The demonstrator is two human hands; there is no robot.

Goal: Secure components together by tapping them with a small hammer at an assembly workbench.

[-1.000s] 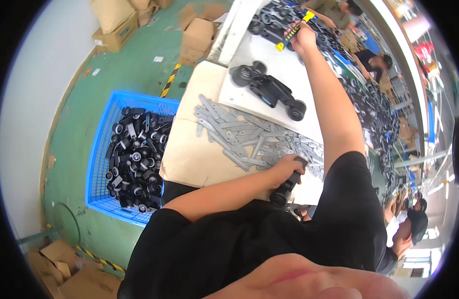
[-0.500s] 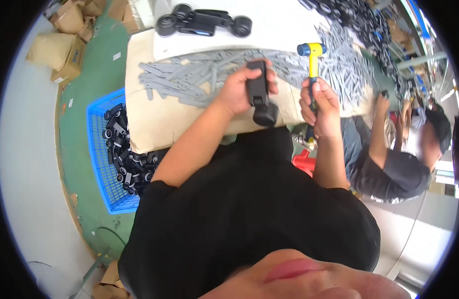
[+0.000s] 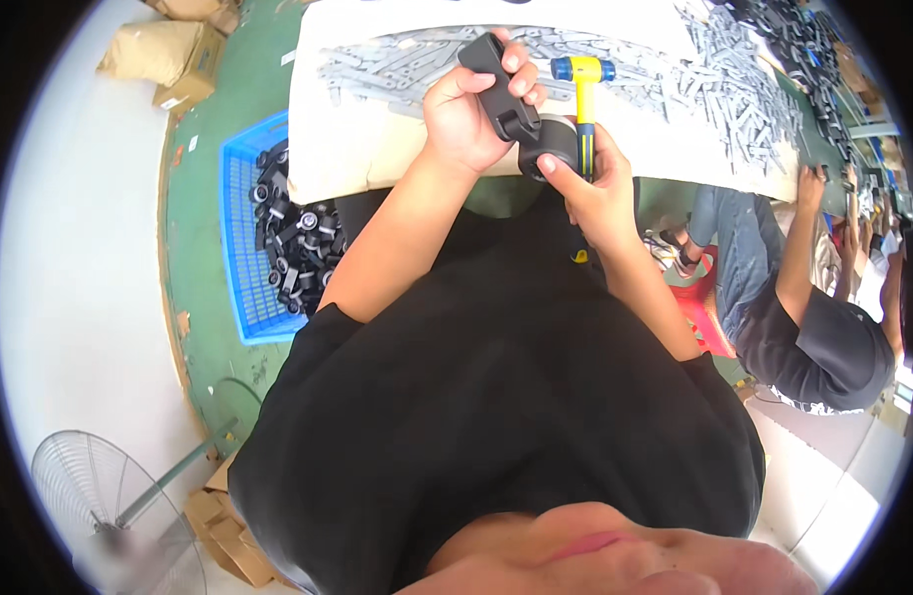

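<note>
My left hand [image 3: 456,124] is wrapped round a black plastic arm-like part [image 3: 498,97], tilted over the near side of the table. A thick black wheel [image 3: 549,149] is joined to its lower end. From the other side my right hand [image 3: 607,198] rests its thumb against that wheel. The same hand keeps hold of a mallet [image 3: 584,94] with a yellow and dark blue handle, its head pointing up and away from me. Part of the mallet's grip is hidden behind the fingers. Grey flat strips [image 3: 397,64] lie in a heap beyond both hands.
A blue plastic basket [image 3: 232,233] full of black wheeled parts [image 3: 298,238] stands left of the table [image 3: 328,164]. More grey strips [image 3: 744,109] are piled at the right. Another person [image 3: 813,327] works there beside a red stool [image 3: 709,297]. A fan [image 3: 100,496] stands lower left.
My right hand has come left and in, bringing the mallet along, and now touches the wheel. The black part has tilted in my left hand. The view has shifted too.
</note>
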